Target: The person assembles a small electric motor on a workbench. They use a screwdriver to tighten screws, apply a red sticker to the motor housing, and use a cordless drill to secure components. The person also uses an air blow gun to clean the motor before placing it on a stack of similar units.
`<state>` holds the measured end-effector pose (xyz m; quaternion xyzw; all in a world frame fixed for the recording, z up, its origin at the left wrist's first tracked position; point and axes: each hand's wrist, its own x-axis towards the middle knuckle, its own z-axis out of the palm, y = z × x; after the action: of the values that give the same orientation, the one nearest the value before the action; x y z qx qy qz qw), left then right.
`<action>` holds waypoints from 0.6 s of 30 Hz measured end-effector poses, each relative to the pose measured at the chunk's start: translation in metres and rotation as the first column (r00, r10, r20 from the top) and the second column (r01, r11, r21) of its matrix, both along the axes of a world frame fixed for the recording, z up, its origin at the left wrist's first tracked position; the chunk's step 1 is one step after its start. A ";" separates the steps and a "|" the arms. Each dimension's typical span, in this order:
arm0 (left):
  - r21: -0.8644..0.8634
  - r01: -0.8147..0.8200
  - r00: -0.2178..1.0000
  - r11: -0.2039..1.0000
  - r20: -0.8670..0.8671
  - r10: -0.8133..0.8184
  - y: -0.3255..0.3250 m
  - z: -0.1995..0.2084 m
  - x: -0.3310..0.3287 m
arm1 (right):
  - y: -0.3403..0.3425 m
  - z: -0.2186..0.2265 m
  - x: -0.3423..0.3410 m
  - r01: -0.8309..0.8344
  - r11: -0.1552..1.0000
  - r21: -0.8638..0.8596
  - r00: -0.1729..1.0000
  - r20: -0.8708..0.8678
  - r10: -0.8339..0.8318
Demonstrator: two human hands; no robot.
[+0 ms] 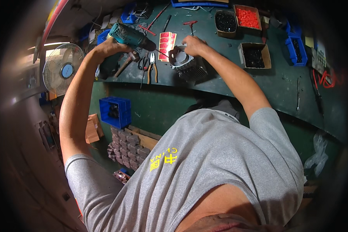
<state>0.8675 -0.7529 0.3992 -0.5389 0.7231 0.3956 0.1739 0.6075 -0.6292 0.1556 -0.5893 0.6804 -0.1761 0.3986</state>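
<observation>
My left hand point(111, 48) is wrapped round the handle of a teal and black power drill point(128, 36). The drill lies nearly level, its long bit slanting down to the right and reaching the rim of a grey finned metal motor housing point(190, 72). My right hand point(195, 45) grips the far side of that housing's rim, its fingertips partly hidden. A round metal part shows inside the open end. Left of the housing lie red and yellow label sheets point(164, 45), pliers point(153, 66) with orange-brown handles, scissors point(143, 63) and a hammer point(124, 65).
Cardboard boxes hold black pieces point(226, 22) and red pieces point(248, 17); another open box point(256, 56) stands nearer. Blue bins point(296, 50) line the right. A red T-handle tool point(190, 24) lies behind the housing. A fan point(63, 69) stands left; a blue crate point(116, 111) sits below the bench edge.
</observation>
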 end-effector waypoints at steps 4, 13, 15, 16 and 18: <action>-0.033 0.057 0.997 0.998 -0.049 -0.059 0.021 0.003 -0.004 | 0.024 0.001 0.000 0.041 0.999 -0.017 0.999 0.008 -0.041; -0.164 0.213 0.957 0.963 -0.165 -0.240 0.134 0.025 -0.012 | 0.109 -0.005 0.018 0.218 0.940 -0.263 0.976 0.080 -0.204; -0.129 0.184 0.970 0.974 -0.139 -0.202 0.139 0.026 -0.014 | 0.108 -0.005 0.018 0.227 0.938 -0.261 0.974 0.076 -0.215; -0.144 0.168 0.977 0.975 -0.105 -0.184 0.141 0.027 -0.018 | 0.108 -0.006 0.017 0.231 0.937 -0.262 0.973 0.077 -0.219; -0.161 0.212 0.974 0.964 -0.044 -0.222 0.139 0.030 -0.020 | 0.110 -0.011 0.018 0.246 0.929 -0.275 0.969 0.086 -0.231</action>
<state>0.8473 -0.6138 0.4296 -0.4558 0.8114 0.3332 0.1512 0.6256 -0.5196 0.1443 -0.5483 0.7041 -0.3341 0.3032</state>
